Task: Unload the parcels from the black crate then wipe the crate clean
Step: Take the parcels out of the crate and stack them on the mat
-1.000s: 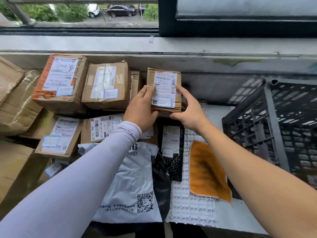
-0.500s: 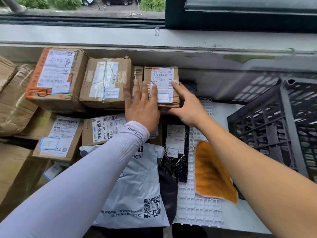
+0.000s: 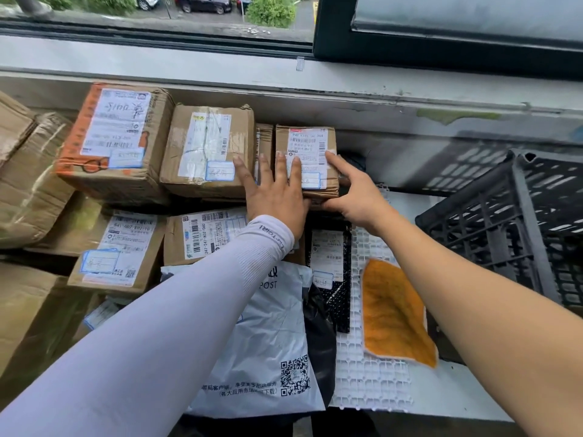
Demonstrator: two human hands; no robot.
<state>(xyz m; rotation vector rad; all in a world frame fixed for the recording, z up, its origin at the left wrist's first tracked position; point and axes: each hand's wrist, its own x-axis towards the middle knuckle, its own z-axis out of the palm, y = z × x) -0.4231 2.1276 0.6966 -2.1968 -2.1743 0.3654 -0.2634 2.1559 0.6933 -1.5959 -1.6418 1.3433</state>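
I saw the small parcel lying between my two hands at the back edge of the tabletop, under the window sill. My left hand lay flat with straight fingers spread over its left part and the neighbouring box. My right hand touched its right side, fingers extended against the label, thumb under the near edge. The parcel sat label-up, its long axis running from me toward the window. The black crate stood tilted at the right edge, well apart from both hands, and an orange cloth lay near it.
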